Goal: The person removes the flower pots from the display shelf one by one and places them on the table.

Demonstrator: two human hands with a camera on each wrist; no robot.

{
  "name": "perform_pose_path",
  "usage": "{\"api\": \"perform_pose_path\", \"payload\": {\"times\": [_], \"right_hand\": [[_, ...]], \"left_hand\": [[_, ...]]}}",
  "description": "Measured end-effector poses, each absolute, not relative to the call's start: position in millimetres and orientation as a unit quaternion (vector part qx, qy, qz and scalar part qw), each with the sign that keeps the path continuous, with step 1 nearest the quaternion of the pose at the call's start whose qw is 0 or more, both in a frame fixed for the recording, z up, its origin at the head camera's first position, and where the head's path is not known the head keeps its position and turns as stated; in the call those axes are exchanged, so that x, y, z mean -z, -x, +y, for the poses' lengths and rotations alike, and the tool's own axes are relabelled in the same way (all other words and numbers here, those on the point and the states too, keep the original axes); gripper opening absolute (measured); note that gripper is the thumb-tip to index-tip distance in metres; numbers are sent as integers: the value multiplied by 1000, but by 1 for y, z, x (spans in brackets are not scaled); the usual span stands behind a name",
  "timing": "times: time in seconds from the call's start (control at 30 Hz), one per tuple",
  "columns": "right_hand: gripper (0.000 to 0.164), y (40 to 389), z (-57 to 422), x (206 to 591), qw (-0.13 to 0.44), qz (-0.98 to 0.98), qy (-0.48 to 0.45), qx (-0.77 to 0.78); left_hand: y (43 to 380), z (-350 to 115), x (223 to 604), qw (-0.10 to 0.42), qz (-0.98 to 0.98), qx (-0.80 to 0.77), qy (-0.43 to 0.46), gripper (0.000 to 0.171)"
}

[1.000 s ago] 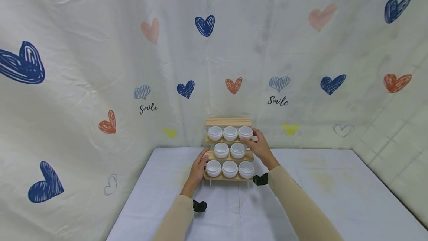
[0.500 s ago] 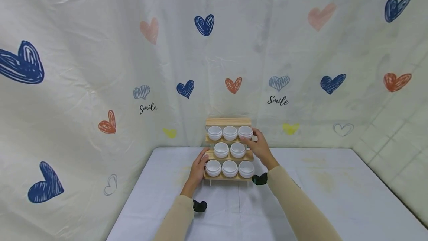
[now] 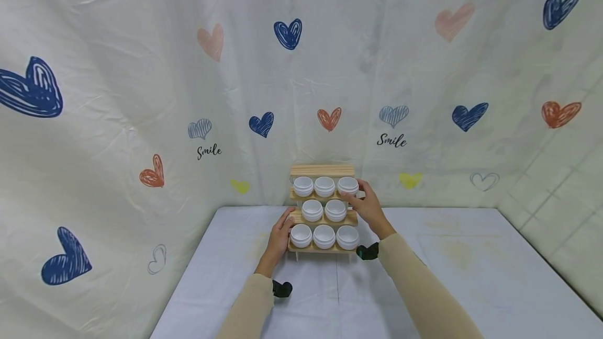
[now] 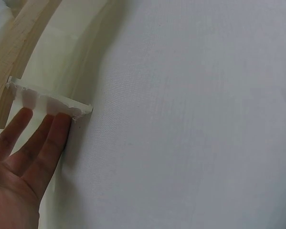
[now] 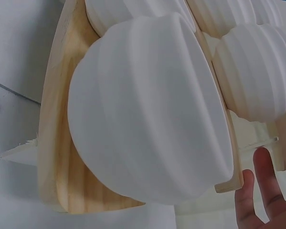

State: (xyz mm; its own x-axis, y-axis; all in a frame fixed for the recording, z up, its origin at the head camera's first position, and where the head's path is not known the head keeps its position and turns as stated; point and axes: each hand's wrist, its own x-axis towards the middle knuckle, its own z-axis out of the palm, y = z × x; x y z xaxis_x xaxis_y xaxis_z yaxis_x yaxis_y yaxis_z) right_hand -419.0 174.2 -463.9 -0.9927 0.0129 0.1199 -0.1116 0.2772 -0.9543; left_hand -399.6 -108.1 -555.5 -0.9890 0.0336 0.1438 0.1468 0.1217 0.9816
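Observation:
A three-tiered wooden stand holds rows of white ribbed cups. My left hand grips its left side at the middle shelf, thumb in front. In the left wrist view, three fingers of that hand touch a white support under a wooden shelf end. My right hand holds the right-hand cup of the top row, thumb at its front and fingers along its right side. Large in the right wrist view is the bottom row's right cup; the held cup is out of that view.
The stand is on a white-covered table, close to the back curtain printed with hearts. Two cups sit on the middle shelf, leaving room at its right end. A tiled wall pattern borders the right.
The top row's right cup has shifted slightly to the right in my right hand, opening a small gap beside its neighbour. My left hand stays in place.

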Motion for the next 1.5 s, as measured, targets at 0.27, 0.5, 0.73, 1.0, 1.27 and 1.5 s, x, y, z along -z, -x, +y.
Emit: {"api": "perform_pose_path", "payload": {"times": [0.27,0.5,0.73,1.0,1.27,1.5], "right_hand": [[76,419,176,467,59,-785,-37,-616],[72,418,180,470,71,-773,-38,-629],[70,416,182,470,79,-770,-34,-632],[73,405,186,470,87,-769,-28,-632],[71,394,197,472,109,-761,-25,-639],[68,381,202,472,123,-752,-20,-647]], "left_hand": [[396,-106,557,51,-757,649,57,46],[399,-107,559,50,-761,644,53,47],[400,-106,559,50,-757,649,59,50],[400,-107,559,55,-754,652,54,46],[386,-111,534,23,-757,650,65,47],[390,-108,546,50,-754,652,64,45]]}}
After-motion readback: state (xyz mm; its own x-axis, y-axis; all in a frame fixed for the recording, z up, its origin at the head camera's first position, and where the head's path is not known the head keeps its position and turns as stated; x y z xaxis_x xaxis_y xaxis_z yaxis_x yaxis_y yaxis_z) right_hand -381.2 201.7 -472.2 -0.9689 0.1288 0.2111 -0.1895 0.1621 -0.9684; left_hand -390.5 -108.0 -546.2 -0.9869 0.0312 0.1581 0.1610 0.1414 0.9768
